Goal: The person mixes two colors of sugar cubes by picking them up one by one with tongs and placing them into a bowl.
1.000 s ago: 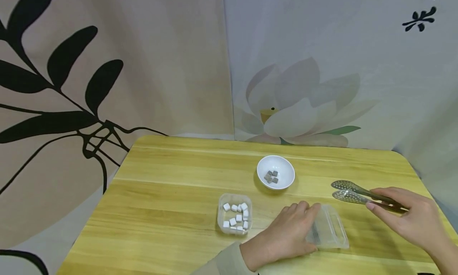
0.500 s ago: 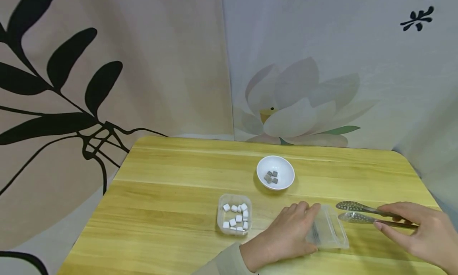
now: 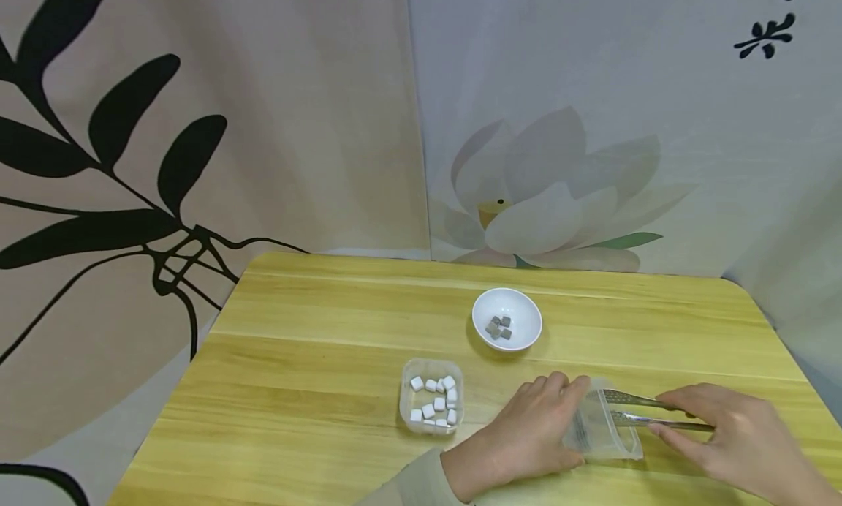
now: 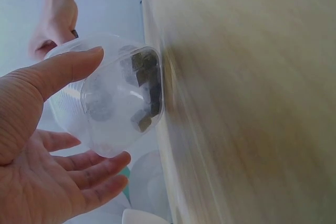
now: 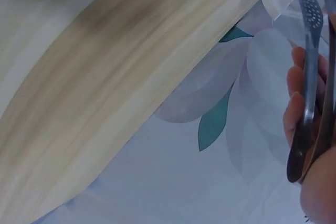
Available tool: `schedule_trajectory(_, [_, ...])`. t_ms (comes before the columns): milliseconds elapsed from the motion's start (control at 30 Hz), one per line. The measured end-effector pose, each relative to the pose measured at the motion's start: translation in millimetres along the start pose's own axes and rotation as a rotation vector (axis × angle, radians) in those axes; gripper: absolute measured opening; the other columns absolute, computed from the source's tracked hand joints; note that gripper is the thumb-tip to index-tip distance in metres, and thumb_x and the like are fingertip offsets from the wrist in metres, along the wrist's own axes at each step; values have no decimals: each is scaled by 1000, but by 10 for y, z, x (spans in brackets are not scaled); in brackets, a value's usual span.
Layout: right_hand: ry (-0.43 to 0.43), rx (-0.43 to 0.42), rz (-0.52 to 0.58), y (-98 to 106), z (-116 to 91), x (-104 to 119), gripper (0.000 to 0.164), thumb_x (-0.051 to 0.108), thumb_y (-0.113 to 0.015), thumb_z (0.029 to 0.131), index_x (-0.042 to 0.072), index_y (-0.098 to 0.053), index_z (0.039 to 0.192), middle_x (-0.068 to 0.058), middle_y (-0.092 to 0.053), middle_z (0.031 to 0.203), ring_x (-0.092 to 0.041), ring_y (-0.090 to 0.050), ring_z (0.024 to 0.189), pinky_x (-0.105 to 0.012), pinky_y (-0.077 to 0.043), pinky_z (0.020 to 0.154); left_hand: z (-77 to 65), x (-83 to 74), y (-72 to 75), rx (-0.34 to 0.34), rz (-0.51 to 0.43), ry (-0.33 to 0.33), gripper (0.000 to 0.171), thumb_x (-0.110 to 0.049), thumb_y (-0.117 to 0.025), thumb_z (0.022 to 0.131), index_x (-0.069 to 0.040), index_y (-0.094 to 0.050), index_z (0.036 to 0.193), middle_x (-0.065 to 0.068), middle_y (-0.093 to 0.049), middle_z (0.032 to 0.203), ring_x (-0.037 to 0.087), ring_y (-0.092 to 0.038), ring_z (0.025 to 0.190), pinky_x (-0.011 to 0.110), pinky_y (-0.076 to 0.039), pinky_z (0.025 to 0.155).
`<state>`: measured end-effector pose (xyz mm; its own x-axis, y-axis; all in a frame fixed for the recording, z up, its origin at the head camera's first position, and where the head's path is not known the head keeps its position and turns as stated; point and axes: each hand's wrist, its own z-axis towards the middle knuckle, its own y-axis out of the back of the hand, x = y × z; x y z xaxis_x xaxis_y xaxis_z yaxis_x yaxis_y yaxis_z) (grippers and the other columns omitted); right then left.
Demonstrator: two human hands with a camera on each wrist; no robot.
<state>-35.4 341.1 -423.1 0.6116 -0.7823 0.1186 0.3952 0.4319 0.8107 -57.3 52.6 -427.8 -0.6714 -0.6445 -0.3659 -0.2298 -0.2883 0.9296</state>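
Observation:
A clear plastic container (image 3: 595, 436) lies on its side, its mouth to the right. My left hand (image 3: 522, 429) grips it near the base, thumb and fingers on opposite sides. Through its bottom the left wrist view shows several dark grey cubes (image 4: 148, 77) along the lower wall. Metal tongs (image 3: 677, 424) with perforated ends are in my right hand (image 3: 737, 436), thumb on one arm and fingers on the other. Their tips reach into the container's mouth, arms spread apart. In the right wrist view the tongs (image 5: 311, 51) hold nothing visible.
Behind the left hand stands a white bowl (image 3: 482, 301) with several grey cubes (image 3: 498, 329) in it. Left of that hand is a second clear container (image 3: 406, 378) with several white cubes (image 3: 439, 403). A printed curtain (image 3: 329, 126) hangs behind the wooden table (image 3: 296, 389).
My right hand has brought the tongs down and then leftward, so their tips went from above and beside the container into its mouth. The left hand keeps its place.

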Motion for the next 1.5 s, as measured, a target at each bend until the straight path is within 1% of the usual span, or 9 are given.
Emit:
schedule_trajectory(67, [33,-4,-31,-28,16,23,59,72,-56,96,20,-80,85,7,-74,79,-6,-66,60,-17,-48,49,0,0,1,2,0,0,96,-46,-93,75,-20,-41,151,-8,-54,123,4,-51,105,17,-43,90])
schedule_trajectory(100, [47,-5,-48,-42,22,36,62,71,-51,99,19,-80,84,7,-74,78,-8,-66,60,-18,-49,48,1,1,2,3,1,-1,96,-46,-93,75,-20,-41,152,-7,-54,123,4,-51,106,17,-43,90])
schedule_trajectory(300, [113,11,-116,-104,59,112,68,67,-42,104,13,-79,84,1,-72,77,-17,-67,57,-25,-48,43,4,-1,1,5,13,-5,95,-47,-93,75,-20,-42,151,-7,-54,122,4,-52,105,17,-43,88])
schedule_trajectory(633, [160,32,-131,-167,103,168,68,63,-38,107,14,-77,81,3,-71,76,-14,-66,56,-22,-47,42,10,-5,-4,-2,29,-17,92,-48,-94,75,-21,-43,147,-9,-54,119,3,-51,101,16,-41,84])
schedule_trajectory(933, [154,20,-105,-186,98,134,66,63,-39,107,16,-78,80,5,-72,76,-13,-66,57,-20,-46,43,16,-5,-2,2,23,-20,95,-48,-94,75,-20,-42,150,-8,-54,121,3,-51,103,16,-42,86])
schedule_trajectory(1100, [126,10,-93,-143,92,126,66,64,-41,106,17,-79,81,6,-73,78,-13,-68,60,-22,-50,46,11,-7,-12,-1,21,-15,97,-48,-94,75,-20,-41,152,-8,-55,123,3,-52,104,17,-43,88])
schedule_trajectory(1200, [110,0,-89,-100,81,113,65,65,-43,105,17,-80,80,8,-73,78,-11,-68,60,-21,-51,48,6,-9,-15,-8,22,-11,98,-48,-94,74,-20,-42,152,-8,-55,122,3,-52,104,17,-43,88])
schedule_trajectory(1400, [28,-23,-40,9,20,74,62,67,-48,102,18,-80,81,9,-73,78,-6,-66,59,-16,-47,48,2,-5,-11,-16,20,-7,96,-48,-94,74,-20,-43,149,-8,-54,121,4,-52,105,17,-43,87])
schedule_trajectory(1500, [-27,-33,-5,65,-27,47,58,69,-57,97,18,-80,82,6,-73,79,-1,-64,61,-15,-45,48,0,-4,-12,-18,22,-6,95,-48,-94,74,-19,-43,149,-8,-54,122,4,-52,105,17,-43,87])
